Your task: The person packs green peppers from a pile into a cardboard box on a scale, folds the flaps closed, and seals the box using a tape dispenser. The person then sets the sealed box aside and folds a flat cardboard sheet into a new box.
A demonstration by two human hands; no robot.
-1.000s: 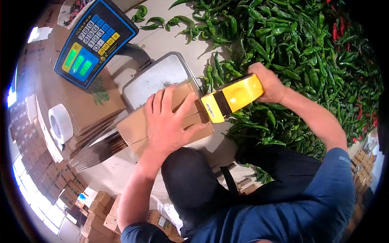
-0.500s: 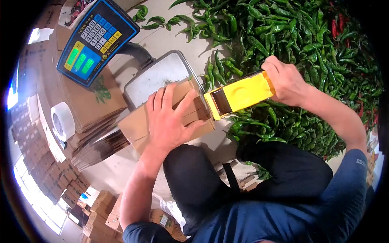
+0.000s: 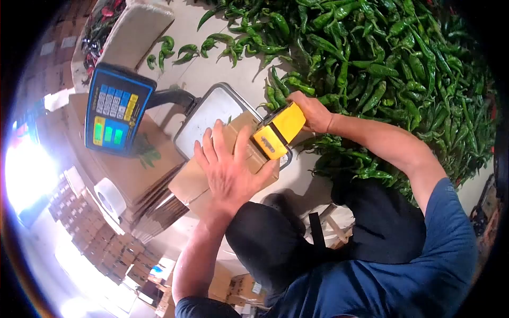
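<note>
A cardboard box (image 3: 196, 183) lies tilted across the metal pan of a scale (image 3: 204, 114). My left hand (image 3: 228, 172) rests spread on top of the box, fingers apart. A yellow tape dispenser (image 3: 275, 139) meets the right end of the box. Wrapped round the far end of the dispenser is my right hand (image 3: 313, 112); its fingertips are partly hidden. The scale's display and keypad (image 3: 114, 111) stand at the upper left, with green digits lit.
Green peppers (image 3: 382, 79) are heaped at the upper right, with a few loose ones near the scale. Flattened cardboard (image 3: 159, 183) is stacked at the left, under a white tape roll (image 3: 110, 197). Stacked boxes (image 3: 106, 238) stand at the lower left.
The right hand and tape dispenser have moved left, closer over the box's end. The camera view has shifted, so the scale display appears lower. The left hand stays on the box.
</note>
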